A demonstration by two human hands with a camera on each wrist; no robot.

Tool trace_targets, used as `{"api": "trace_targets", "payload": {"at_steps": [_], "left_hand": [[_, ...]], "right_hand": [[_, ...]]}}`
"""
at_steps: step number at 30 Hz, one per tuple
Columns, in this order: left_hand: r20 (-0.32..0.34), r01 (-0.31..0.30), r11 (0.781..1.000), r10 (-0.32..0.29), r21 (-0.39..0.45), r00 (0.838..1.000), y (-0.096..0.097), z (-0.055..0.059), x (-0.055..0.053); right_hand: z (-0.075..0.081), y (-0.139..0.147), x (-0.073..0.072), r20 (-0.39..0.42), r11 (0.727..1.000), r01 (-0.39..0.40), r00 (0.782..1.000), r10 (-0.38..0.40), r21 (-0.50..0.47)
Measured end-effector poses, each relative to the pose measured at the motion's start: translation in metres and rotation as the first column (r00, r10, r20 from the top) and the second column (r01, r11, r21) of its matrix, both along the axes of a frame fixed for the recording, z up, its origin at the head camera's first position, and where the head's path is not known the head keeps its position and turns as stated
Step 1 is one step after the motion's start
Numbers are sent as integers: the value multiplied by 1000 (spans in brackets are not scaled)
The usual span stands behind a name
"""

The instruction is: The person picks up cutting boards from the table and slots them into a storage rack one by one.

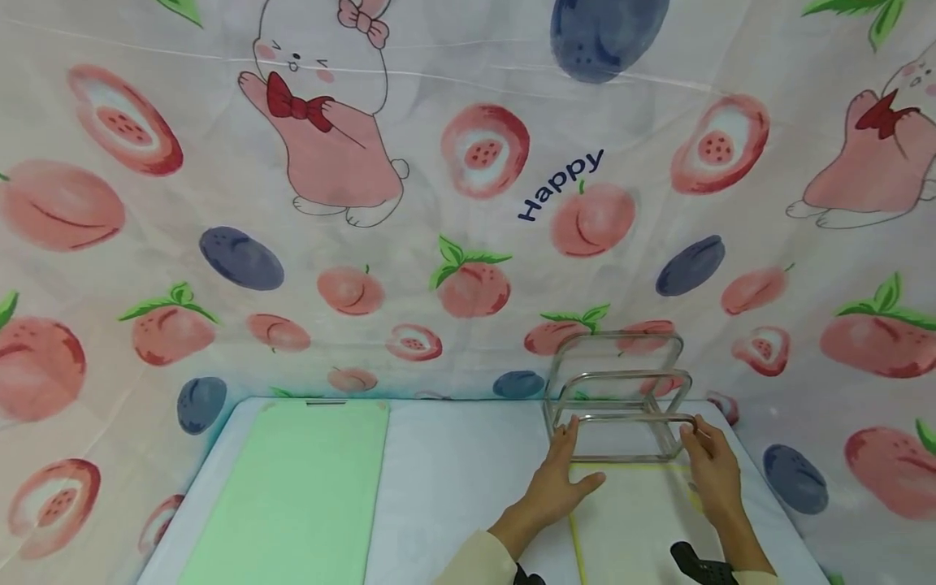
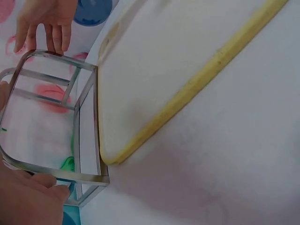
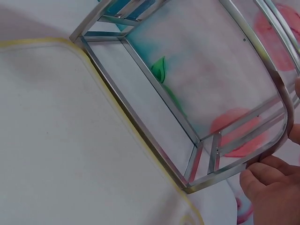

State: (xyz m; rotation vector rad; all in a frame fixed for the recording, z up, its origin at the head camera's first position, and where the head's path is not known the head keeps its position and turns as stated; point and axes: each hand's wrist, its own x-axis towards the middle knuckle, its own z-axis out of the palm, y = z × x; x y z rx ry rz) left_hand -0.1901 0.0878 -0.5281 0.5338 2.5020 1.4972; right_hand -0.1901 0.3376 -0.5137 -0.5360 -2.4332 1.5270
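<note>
A silver metal rack (image 1: 621, 459) with several upright loops stands at the far right of the white table. My left hand (image 1: 552, 479) touches its left front side. Its fingers reach up along the frame and its thumb sticks out to the right, apart from them. At the opposite side, my right hand (image 1: 715, 463) grips the front loop's rounded corner with bent fingers. In the right wrist view its fingers (image 3: 267, 176) lie against the curved bar. Just before the rack lies a white board (image 1: 636, 520) with a yellow edge, close to the rack's bottom bar (image 3: 136, 117).
A light green board (image 1: 307, 487) lies on the left of the white table (image 1: 453, 487). A curtain (image 1: 409, 268) printed with fruit and rabbits hangs behind and at both sides. Black straps with small devices (image 1: 702, 565) sit at the wrists.
</note>
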Motion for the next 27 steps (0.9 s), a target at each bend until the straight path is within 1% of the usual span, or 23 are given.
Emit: {"api": "trace_targets", "payload": {"at_steps": [2, 7, 9, 12, 15, 16, 21, 27], "left_hand": [[-5, 8, 1000, -8, -14, 1000, -3, -1, 0], [-29, 22, 999, -24, -44, 999, -6, -2, 2], [-45, 16, 998, -19, -64, 999, -6, -2, 2], [-89, -5, 993, -5, -117, 996, -7, -1, 2], [-136, -26, 986, 3, -164, 991, -8, -1, 1], [-141, -31, 984, 6, -174, 990, -9, -1, 1], [-138, -41, 983, 16, -180, 990, -15, -1, 1], [-155, -31, 987, 6, -159, 988, -22, -3, 2]], "right_hand": [[2, -3, -1, -2, 1000, -20, 1000, 20, -19], [3, -8, -3, 5, 1000, -15, 1000, 15, 9], [0, -9, -6, 7, 1000, -15, 1000, 15, 13], [-2, -11, -9, -7, 1000, -23, 1000, 23, 8], [-3, -14, -11, -23, 999, -29, 999, 30, 14], [-2, -15, -11, -26, 999, -32, 999, 32, 20], [-2, -20, -10, -16, 999, -49, 999, 49, 16], [-2, -25, -9, 1, 999, -48, 999, 48, 12]]}}
